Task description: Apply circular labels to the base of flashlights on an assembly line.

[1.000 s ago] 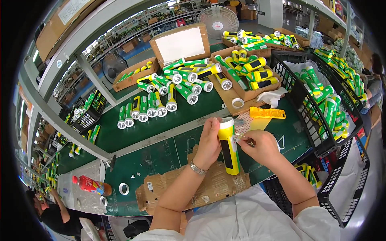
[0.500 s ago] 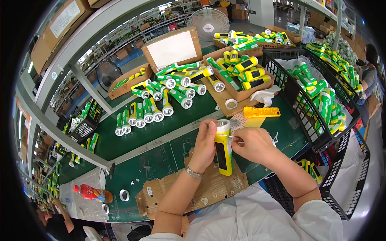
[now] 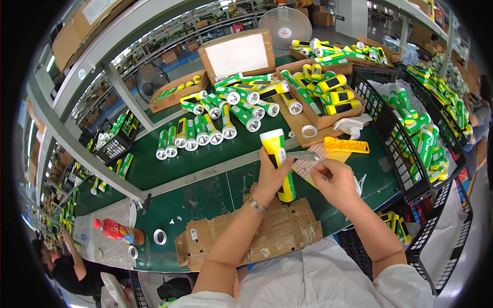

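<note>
My left hand is wrapped round a yellow-and-green flashlight, its white-rimmed head tilted up and away. Just to the right, my right hand is pinched closed, apart from the flashlight. The thin metal tweezers that it held in the earlier frame are now hidden by the fingers. Between the hands a clear film piece shows near a sheet of small red-and-white stickers. Below the flashlight, a flattened cardboard piece lies on the green table.
Several finished-looking flashlights lie in rows beyond my hands. A cardboard box of flashlights and a black crate stand at right. An orange plastic tray, tape rolls and a red-capped bottle lie nearer. A person is at lower left.
The flashlight has risen and turned, its lens now facing away from me. My right hand has pulled back from it to the right, and the view has shifted slightly.
</note>
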`<action>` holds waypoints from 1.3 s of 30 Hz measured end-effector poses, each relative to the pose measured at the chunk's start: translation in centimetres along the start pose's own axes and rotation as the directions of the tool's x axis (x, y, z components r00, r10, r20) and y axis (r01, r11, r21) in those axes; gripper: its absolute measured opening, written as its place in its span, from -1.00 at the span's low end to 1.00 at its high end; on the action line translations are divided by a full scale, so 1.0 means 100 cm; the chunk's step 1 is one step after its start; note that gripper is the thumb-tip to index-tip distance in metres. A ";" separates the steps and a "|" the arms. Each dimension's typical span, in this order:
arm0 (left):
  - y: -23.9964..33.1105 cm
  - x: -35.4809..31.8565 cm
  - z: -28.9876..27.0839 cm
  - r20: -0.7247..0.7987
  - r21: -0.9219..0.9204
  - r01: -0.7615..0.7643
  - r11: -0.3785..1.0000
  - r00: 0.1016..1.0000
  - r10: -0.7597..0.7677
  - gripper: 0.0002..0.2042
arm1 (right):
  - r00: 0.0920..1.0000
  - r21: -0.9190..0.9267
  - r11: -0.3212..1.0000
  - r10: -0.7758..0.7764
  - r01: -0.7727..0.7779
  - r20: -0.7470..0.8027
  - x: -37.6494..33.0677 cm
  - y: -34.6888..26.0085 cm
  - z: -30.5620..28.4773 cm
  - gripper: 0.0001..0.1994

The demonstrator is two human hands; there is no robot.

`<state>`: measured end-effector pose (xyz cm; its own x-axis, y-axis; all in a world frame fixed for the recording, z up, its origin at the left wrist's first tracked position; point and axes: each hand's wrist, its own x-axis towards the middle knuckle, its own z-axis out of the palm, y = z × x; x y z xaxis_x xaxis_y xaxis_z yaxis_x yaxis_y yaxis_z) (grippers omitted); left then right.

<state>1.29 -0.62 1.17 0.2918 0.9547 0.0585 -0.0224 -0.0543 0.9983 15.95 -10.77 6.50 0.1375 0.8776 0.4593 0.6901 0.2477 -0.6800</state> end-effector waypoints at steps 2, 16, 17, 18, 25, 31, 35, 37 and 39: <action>0.006 0.001 -0.009 0.032 -0.152 0.062 0.986 0.998 -0.058 -0.45 | 1.000 -0.040 0.999 0.019 -0.018 0.020 -0.009 0.017 -0.003 -0.86; -0.017 -0.022 -0.012 0.755 -0.602 0.790 0.113 0.609 -0.243 -0.64 | 0.905 -0.331 0.845 -0.416 0.420 0.086 0.020 -0.006 -0.008 -0.82; -0.013 -0.023 -0.008 0.761 -0.594 0.797 0.110 0.601 -0.244 -0.64 | 0.827 -0.387 0.741 -0.549 0.549 0.122 0.026 -0.012 -0.010 -0.82; -0.009 -0.023 -0.005 0.754 -0.590 0.796 0.133 0.602 -0.261 -0.64 | 0.728 -0.435 0.613 -0.665 0.660 0.167 0.030 -0.016 -0.011 -0.83; -0.011 -0.022 -0.008 0.735 -0.526 0.802 0.283 0.596 -0.323 -0.71 | 0.605 -0.304 0.524 -0.713 0.796 0.355 0.044 -0.011 0.000 -0.91; 0.003 -0.014 -0.010 0.395 -0.497 0.415 0.762 0.890 -0.227 -0.69 | 0.896 -0.129 0.899 -0.385 0.418 0.220 -0.010 0.013 0.011 -0.86; 0.001 -0.010 -0.006 0.226 -0.360 0.107 0.927 0.974 -0.024 -0.50 | 0.970 -0.010 0.976 -0.217 0.219 0.113 -0.034 0.013 0.020 -0.88; -0.009 -0.006 -0.006 0.219 -0.380 0.084 0.921 0.976 0.001 -0.41 | 0.986 0.199 0.968 -0.164 0.153 0.041 -0.036 0.007 0.027 -0.90; -0.010 -0.005 -0.005 0.261 -0.417 0.231 0.879 0.957 -0.128 -0.45 | 0.986 0.215 0.974 -0.099 0.069 0.131 -0.034 0.002 0.028 -0.86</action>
<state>0.65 -0.85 0.19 0.5315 0.8441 -0.0704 -0.3511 0.2952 0.8886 13.64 -12.60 3.22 -0.0255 0.8948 0.4457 0.5290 0.3904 -0.7535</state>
